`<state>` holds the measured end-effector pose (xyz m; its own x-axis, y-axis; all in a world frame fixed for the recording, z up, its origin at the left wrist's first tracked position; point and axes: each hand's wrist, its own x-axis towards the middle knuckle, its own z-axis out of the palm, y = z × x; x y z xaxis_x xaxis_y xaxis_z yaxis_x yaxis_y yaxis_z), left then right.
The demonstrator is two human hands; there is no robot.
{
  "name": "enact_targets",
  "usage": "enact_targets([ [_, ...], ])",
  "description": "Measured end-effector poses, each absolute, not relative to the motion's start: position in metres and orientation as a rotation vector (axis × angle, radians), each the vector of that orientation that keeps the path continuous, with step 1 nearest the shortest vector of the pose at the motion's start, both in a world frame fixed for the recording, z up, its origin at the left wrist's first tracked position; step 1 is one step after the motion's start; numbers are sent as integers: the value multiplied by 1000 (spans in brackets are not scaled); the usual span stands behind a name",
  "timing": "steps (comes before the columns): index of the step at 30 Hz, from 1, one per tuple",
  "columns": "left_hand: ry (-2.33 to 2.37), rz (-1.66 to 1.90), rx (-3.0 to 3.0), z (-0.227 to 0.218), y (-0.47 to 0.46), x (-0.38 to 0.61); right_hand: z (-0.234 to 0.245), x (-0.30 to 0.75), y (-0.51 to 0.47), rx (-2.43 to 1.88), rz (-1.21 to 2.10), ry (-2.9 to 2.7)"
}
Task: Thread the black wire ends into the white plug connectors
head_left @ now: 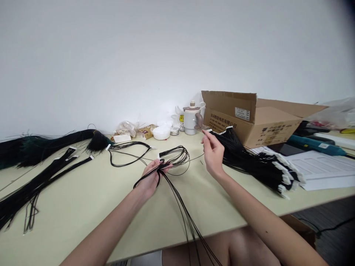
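My left hand (151, 179) is closed around a bundle of thin black wires (177, 157). The bundle loops above the palm, and its loose ends (191, 221) hang over the table's front edge. A white connector (159, 156) sticks up at the fingertips. My right hand (213, 153) is raised to the right, thumb and fingers pinched together; what they hold, if anything, I cannot make out. A thin wire runs from the bundle towards this hand. Left of the bundle, another looped wire harness (129, 144) with white connectors lies on the table (91, 195).
Black wire bundles (30, 184) lie along the left side. At right, a pile of black harnesses (246, 162) with white connectors lies beside an open cardboard box (249, 122) and printed papers (318, 166). A lidded mug (190, 120) and white bowl (161, 132) stand by the wall.
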<state>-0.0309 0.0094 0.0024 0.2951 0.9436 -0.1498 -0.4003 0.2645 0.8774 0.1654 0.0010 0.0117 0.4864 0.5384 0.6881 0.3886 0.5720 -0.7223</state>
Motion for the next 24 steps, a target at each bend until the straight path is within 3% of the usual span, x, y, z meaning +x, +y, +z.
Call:
enact_targets([
  [3, 792, 1028, 914, 3, 9, -31, 7, 155, -5, -1042, -199, -1421],
  [7, 728, 1038, 977, 0, 11, -32, -6, 139, -6, -988, -363, -1684],
  [24, 695, 1044, 1053, -2, 12, -28, -8, 132, -10, -923, -431, -1770],
])
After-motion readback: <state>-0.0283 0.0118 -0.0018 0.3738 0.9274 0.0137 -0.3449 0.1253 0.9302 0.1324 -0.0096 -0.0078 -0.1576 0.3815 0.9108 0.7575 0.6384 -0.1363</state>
